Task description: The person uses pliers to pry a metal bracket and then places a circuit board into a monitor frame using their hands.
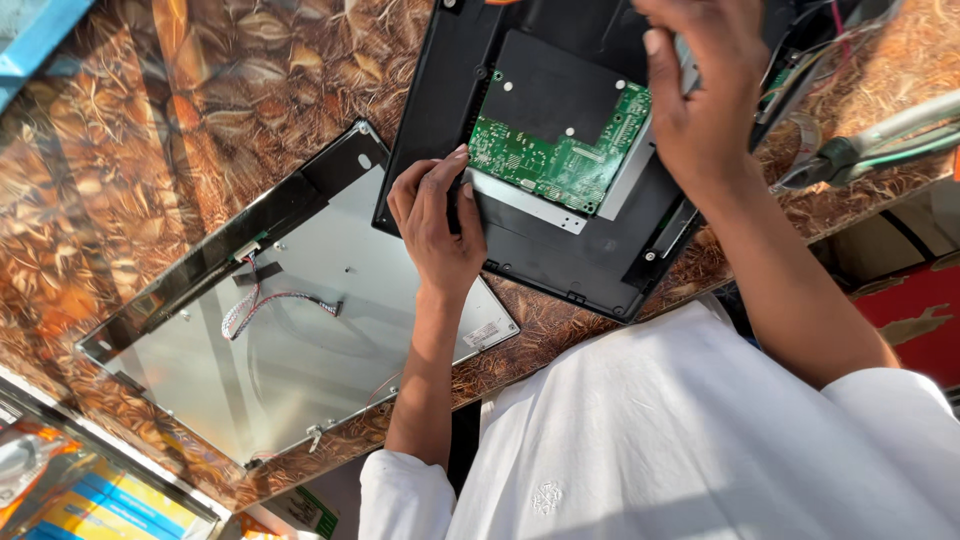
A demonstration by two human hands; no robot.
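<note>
1. one left hand [437, 222] rests at the left edge of the one green circuit board [560, 150], its fingers curled narrow with the tips touching the board's edge and the metal plate [525, 203] under it.
2. one right hand [700, 95] grips the board's right side, fingers bent over the top edge (what lies under the palm is hidden).
3. the board sits inside one black plastic back cover [560, 265] lying flat on the brown patterned table [120, 150].
4. one bare display panel [300, 330], silver back up, lies just left of the cover, partly under it, with one thin wire bundle [270, 300] on it.
5. one pair of green-handled pliers [860, 150] lies to the right on the table.
</note>
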